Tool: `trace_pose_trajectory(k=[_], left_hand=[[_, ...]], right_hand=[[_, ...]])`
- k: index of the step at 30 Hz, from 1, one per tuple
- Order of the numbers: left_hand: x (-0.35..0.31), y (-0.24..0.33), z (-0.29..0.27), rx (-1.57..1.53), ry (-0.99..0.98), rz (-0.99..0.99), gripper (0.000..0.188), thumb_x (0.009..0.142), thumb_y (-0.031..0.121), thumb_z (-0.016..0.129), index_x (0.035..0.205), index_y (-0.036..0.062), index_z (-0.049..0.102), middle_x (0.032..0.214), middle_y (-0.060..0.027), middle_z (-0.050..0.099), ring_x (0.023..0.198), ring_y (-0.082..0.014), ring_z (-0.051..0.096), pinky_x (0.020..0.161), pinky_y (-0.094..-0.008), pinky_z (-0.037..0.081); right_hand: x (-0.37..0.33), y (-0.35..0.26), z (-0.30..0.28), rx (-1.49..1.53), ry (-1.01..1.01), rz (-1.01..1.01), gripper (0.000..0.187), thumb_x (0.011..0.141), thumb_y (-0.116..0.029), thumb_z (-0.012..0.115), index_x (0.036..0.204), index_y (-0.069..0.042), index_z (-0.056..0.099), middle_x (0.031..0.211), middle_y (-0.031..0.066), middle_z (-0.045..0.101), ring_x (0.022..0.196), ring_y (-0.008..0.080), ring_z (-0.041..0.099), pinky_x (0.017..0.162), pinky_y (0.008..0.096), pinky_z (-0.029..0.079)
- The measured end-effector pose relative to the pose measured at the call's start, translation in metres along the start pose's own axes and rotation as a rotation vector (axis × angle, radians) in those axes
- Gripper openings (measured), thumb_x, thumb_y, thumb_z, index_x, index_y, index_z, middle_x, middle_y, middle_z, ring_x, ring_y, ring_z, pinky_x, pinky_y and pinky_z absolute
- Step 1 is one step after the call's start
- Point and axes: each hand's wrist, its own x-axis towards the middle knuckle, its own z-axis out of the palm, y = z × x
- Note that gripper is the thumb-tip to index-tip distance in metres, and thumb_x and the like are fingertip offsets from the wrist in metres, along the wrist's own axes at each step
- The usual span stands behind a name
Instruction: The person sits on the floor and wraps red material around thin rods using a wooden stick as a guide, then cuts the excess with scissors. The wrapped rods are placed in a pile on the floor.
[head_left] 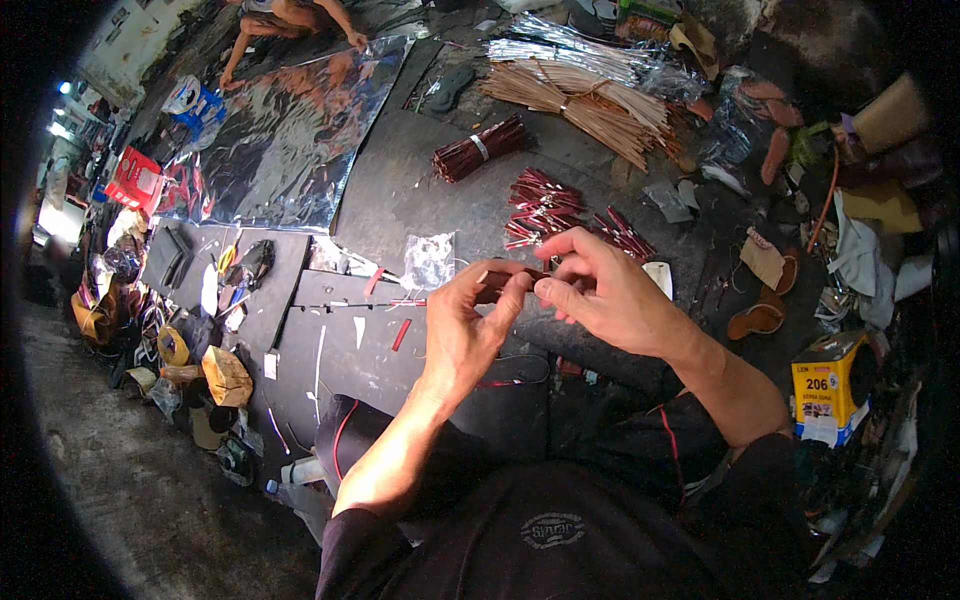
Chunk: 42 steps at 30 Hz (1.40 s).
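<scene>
My left hand [468, 322] and my right hand [612, 302] meet in front of me over the dark work surface. Fingers and thumb of each are pinched on a narrow dark reddish-brown strap [536, 273]; the fingers cover most of it. Just beyond my right hand lie a pile of short maroon straps with shiny metal ends [543, 205] and a smaller bunch of maroon straps [622, 233]. A tied bundle of maroon strips [480, 148] rests farther off. To the left of my left hand, a short red strip [401, 335] lies flat.
At the back are a bundle of tan strips [575, 105] and silvery strips [570, 50]. A large shiny sheet [290, 140] spreads at far left, with another person's hand [358, 41] at its edge. A clear plastic bag [430, 262] lies mid-surface; a yellow can [828, 380] stands right.
</scene>
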Motion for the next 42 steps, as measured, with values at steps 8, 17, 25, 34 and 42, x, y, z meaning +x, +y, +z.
trace_pose_trajectory(k=[8, 17, 25, 34, 42], left_hand=[[0.005, -0.012, 0.002, -0.689, 0.018, -0.280, 0.043, 0.102, 0.031, 0.051, 0.130, -0.0018, 0.054, 0.106, -0.0124, 0.067, 0.097, -0.0188, 0.067, 0.089, -0.0302, 0.052], [0.006, -0.014, 0.012, -0.744, -0.118, -0.253, 0.041, 0.105, 0.027, 0.045, 0.131, -0.0031, 0.052, 0.120, -0.0143, 0.063, 0.107, -0.0192, 0.064, 0.096, -0.0305, 0.052], [0.005, -0.019, 0.013, -0.706, -0.186, -0.233, 0.038, 0.105, 0.022, 0.041, 0.130, -0.0034, 0.054, 0.121, -0.0133, 0.063, 0.107, -0.0173, 0.063, 0.097, -0.0301, 0.051], [0.005, -0.018, 0.013, -0.626, -0.186, -0.197, 0.031, 0.102, 0.011, 0.046, 0.127, -0.0036, 0.057, 0.115, -0.0130, 0.066, 0.103, -0.0163, 0.064, 0.094, -0.0292, 0.051], [0.005, -0.014, 0.015, -0.540, -0.146, -0.178, 0.027, 0.098, 0.005, 0.053, 0.122, -0.0031, 0.060, 0.112, -0.0098, 0.067, 0.100, -0.0141, 0.064, 0.092, -0.0275, 0.051]], right_hand=[[-0.005, -0.003, -0.019, 0.028, 0.087, 0.139, 0.021, 0.092, -0.017, 0.064, 0.099, 0.002, 0.065, 0.084, 0.0068, 0.070, 0.077, 0.0120, 0.066, 0.069, 0.0285, 0.051], [-0.006, 0.000, -0.022, -0.016, 0.067, 0.144, 0.023, 0.091, -0.020, 0.066, 0.095, 0.002, 0.068, 0.082, 0.0068, 0.070, 0.078, 0.0104, 0.066, 0.070, 0.0269, 0.051], [-0.002, 0.004, -0.019, 0.005, 0.023, 0.140, 0.021, 0.090, -0.019, 0.066, 0.093, 0.002, 0.068, 0.078, 0.0048, 0.068, 0.073, 0.0091, 0.063, 0.065, 0.0256, 0.049], [0.002, 0.012, -0.016, -0.012, 0.020, 0.121, 0.020, 0.090, -0.017, 0.066, 0.092, 0.003, 0.068, 0.081, 0.0058, 0.069, 0.077, 0.0098, 0.064, 0.070, 0.0269, 0.050], [0.004, 0.024, -0.014, -0.011, 0.020, 0.110, 0.020, 0.088, -0.017, 0.067, 0.093, 0.002, 0.068, 0.083, 0.0084, 0.071, 0.080, 0.0126, 0.066, 0.073, 0.0295, 0.051]])
